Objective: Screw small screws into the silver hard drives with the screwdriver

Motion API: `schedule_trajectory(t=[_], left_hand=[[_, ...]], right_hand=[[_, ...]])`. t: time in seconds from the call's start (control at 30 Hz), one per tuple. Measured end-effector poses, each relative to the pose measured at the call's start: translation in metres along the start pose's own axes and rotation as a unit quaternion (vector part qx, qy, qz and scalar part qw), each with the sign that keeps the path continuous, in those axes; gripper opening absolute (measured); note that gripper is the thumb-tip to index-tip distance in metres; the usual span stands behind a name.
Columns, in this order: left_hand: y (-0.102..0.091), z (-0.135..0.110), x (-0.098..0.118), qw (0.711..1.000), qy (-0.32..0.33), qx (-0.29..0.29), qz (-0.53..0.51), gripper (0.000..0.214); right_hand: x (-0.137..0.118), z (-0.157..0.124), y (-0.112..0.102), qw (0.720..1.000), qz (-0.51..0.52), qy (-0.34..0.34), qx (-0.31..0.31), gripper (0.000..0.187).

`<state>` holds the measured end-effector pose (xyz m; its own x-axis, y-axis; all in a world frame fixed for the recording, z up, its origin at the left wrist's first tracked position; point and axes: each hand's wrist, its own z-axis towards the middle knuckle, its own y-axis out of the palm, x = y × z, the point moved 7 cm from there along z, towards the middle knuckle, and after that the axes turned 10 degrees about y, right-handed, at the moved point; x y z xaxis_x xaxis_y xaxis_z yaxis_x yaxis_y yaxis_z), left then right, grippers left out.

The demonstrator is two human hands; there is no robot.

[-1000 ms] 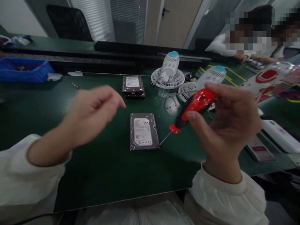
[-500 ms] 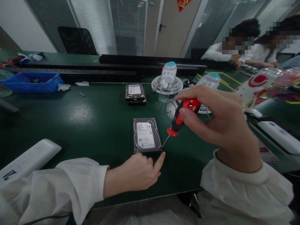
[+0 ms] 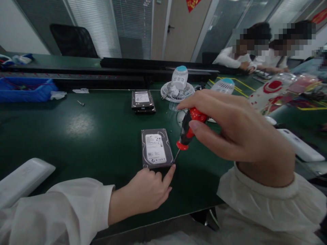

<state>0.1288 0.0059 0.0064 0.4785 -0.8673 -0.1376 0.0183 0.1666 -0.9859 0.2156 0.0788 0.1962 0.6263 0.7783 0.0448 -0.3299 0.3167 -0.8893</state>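
A hard drive point(image 3: 155, 148) with a white label lies flat on the green table, its near edge toward me. My left hand point(image 3: 146, 187) is at that edge, index finger stretched to the near right corner, thumb apart and the other fingers curled; whether those touch the drive is hidden. In my right hand point(image 3: 224, 126) is a red and black screwdriver point(image 3: 186, 131), gripped by the handle between thumb and fingers. It slants down to the left, its tip at the same corner, close to my left index fingertip. Any screw under the tip is too small to make out.
Farther back, stacked hard drives point(image 3: 143, 101) lie beside a white fan point(image 3: 179, 83). A blue bin point(image 3: 28, 90) stands at the left, near a small metal piece point(image 3: 81, 103). White devices lie left point(image 3: 27, 180) and right point(image 3: 301, 144). Two people point(image 3: 245, 54) sit at the back right.
The view has shifted slightly, so most things appear a little farther left. Both hands keep their places at the drive, and the screwdriver tip stays at its corner.
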Motion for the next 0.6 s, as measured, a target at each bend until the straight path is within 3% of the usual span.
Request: schedule_trajectory(t=[0.17, 0.3, 0.37, 0.6], left_hand=[[0.0, 0.0, 0.002, 1.0, 0.001, 0.004, 0.012, 0.059], [0.001, -0.001, 0.002, 1.0, 0.003, 0.009, 0.016, 0.058], [0.001, -0.001, 0.002, 1.0, 0.004, 0.008, 0.015, 0.059], [0.002, -0.001, 0.003, 1.0, 0.004, 0.002, 0.011, 0.059]], right_hand=[[0.007, -0.003, -0.009, 0.995, -0.063, 0.047, 0.06, 0.039], [0.008, -0.002, -0.006, 1.0, -0.004, 0.013, 0.004, 0.019], [0.007, -0.002, -0.005, 0.999, 0.034, -0.01, -0.018, 0.021], [0.015, -0.001, -0.008, 0.999, -0.002, 0.03, 0.04, 0.03]])
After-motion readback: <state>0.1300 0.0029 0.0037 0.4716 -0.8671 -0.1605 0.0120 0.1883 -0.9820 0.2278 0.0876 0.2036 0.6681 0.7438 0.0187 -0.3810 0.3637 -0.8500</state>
